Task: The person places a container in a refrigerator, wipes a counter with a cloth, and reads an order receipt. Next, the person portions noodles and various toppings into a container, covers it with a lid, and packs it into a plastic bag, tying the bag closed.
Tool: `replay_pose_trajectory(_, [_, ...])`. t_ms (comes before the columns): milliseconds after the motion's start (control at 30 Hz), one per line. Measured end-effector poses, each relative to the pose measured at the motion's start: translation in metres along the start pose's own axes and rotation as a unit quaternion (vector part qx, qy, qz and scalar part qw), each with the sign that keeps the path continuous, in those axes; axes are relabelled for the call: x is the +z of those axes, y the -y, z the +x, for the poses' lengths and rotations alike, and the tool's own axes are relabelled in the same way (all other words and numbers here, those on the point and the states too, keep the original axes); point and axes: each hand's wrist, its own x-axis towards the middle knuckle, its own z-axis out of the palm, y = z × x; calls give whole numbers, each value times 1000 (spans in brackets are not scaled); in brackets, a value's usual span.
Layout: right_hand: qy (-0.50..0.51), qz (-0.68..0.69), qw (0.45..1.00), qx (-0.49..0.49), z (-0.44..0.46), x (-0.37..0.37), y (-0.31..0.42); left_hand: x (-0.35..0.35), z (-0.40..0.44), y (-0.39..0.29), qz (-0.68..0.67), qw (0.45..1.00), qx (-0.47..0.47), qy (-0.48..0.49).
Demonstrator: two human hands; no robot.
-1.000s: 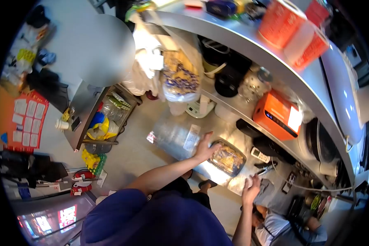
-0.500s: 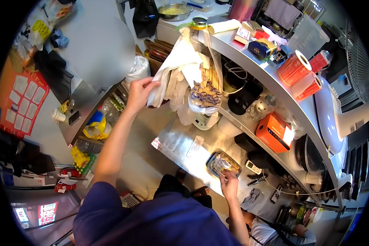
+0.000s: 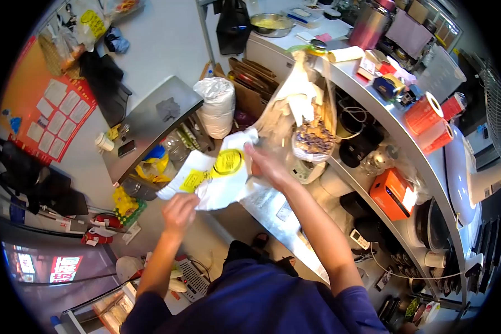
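Note:
A white plastic bag with yellow printing [image 3: 228,181] is stretched out between my two hands. My left hand [image 3: 179,212] has its fingers pinched on the bag's lower left edge. At the bag's right side is my right hand [image 3: 267,166], its fingers closed on or partly behind the plastic. Just beyond my right hand hang clear bags with wooden sticks and white bags [image 3: 312,122] from the shelf's end. Below them lies the metal worktop [image 3: 273,214], partly covered by my right forearm. The food container is hidden from view.
A metal side table [image 3: 150,119] with a phone [image 3: 126,148] stands at the left. A large white sack [image 3: 215,106] is beyond the bag. The curved shelf at the right holds an orange box [image 3: 392,193] and red-labelled rolls [image 3: 424,114].
My left hand has moved from the hanging bags down and left with a white bag. My right hand has left the food container and come up to this bag. The view has turned left.

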Motion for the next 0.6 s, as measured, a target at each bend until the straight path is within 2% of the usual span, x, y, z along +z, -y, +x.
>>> replay_pose_trajectory(33, [72,142,985,59,8,16,-13,-2,-13,0,4,1000,-9,-19])
replay_pose_trajectory(67, [142,278,942,121,12,31,-30,-3,-28,2,7,999,-20,-38])
replay_pose_trajectory(133, [157,306,932,115,30,49,-76,-6,-64,11,0,999,-40,-12])
replay_pose_trajectory(200, [166,334,921,115,36,61,-117,-7,-100,15,20,990,-132,48])
replay_pose_trajectory(233, [195,325,919,107,32,67,-127,-8,-111,12,-4,983,-155,100])
replay_pose_trajectory(267, [218,322,916,100,25,70,-140,-5,-120,8,-10,981,-158,111])
replay_pose_trajectory(300, [156,289,938,111,19,77,-152,5,-128,0,-76,963,-180,186])
replay_pose_trajectory(333, [97,334,930,118,-1,84,-131,13,-125,-11,-145,934,-197,259])
replay_pose_trajectory(400, [-19,207,976,-59,-11,84,-172,31,-119,-31,-170,924,-179,291])
replay_pose_trajectory(433, [-65,126,983,-117,-34,80,-172,42,-116,-41,-366,849,-335,181])
replay_pose_trajectory(467, [-105,38,980,-165,-58,76,-162,55,-112,-51,-524,700,-481,69])
replay_pose_trajectory(500, [-91,-18,974,-206,-77,71,-156,71,-103,-63,-534,646,-527,137])
replay_pose_trajectory(533, [-96,-92,973,-188,-92,67,-154,88,-107,-71,-543,638,-522,158])
replay_pose_trajectory(600, [-145,-39,978,-143,-104,38,-178,128,-119,-78,-573,588,-541,185])
